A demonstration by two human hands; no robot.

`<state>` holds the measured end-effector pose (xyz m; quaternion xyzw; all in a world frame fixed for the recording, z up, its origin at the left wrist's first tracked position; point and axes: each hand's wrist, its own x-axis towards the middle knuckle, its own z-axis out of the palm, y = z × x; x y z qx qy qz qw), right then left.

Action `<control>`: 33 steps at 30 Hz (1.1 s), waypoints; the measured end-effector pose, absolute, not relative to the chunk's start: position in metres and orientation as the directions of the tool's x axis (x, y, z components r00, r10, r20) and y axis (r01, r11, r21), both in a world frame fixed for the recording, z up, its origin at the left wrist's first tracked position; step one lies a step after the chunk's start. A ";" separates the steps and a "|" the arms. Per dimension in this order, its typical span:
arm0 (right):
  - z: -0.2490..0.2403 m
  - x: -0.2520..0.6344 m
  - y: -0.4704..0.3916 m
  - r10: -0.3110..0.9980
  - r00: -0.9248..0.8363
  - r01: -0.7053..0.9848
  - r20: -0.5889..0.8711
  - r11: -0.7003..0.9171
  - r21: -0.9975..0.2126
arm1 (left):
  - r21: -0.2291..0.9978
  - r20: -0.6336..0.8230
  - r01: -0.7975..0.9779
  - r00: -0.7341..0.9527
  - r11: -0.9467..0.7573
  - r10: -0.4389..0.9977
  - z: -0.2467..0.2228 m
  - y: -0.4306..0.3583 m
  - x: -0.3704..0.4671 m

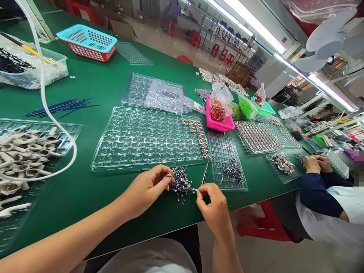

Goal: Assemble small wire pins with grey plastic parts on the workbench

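Observation:
My left hand pinches a small whitish piece between thumb and fingers, at the left side of a pile of thin dark-wired parts. To the right of the pile, my right hand is closed on one thin wired part with a pale end. Tweezers lie on the table just above my right hand. Beyond both hands is a large clear moulded tray, with small pinkish-white pieces in its right-hand pockets. A narrower clear tray beside it carries more wired parts.
White curved pieces fill a tray at the left, crossed by a white cable. A blue-and-red basket and a pink basket stand farther back. Another person's hands are at the right.

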<state>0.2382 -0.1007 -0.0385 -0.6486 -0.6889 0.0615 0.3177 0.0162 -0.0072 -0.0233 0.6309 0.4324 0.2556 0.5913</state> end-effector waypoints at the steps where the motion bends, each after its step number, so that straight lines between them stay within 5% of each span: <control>1: -0.039 0.238 -0.101 0.934 0.030 0.855 0.356 0.160 -0.493 | 0.967 -0.181 0.246 0.486 0.065 0.855 -0.023 -0.007 0.016; 8: -0.029 0.230 -0.102 0.907 -0.041 0.882 0.419 0.229 -0.412 | 0.967 -0.150 0.249 0.405 0.049 0.902 -0.022 -0.001 0.009; 15: -0.021 0.200 -0.081 0.867 -0.297 0.851 0.399 0.430 -0.301 | 0.971 -0.145 0.231 0.385 0.057 0.912 -0.019 -0.001 0.009; 33: -0.037 0.220 -0.080 0.826 -0.338 0.836 0.451 0.484 -0.259 | 0.976 -0.149 0.210 0.438 0.060 0.887 -0.017 -0.003 0.011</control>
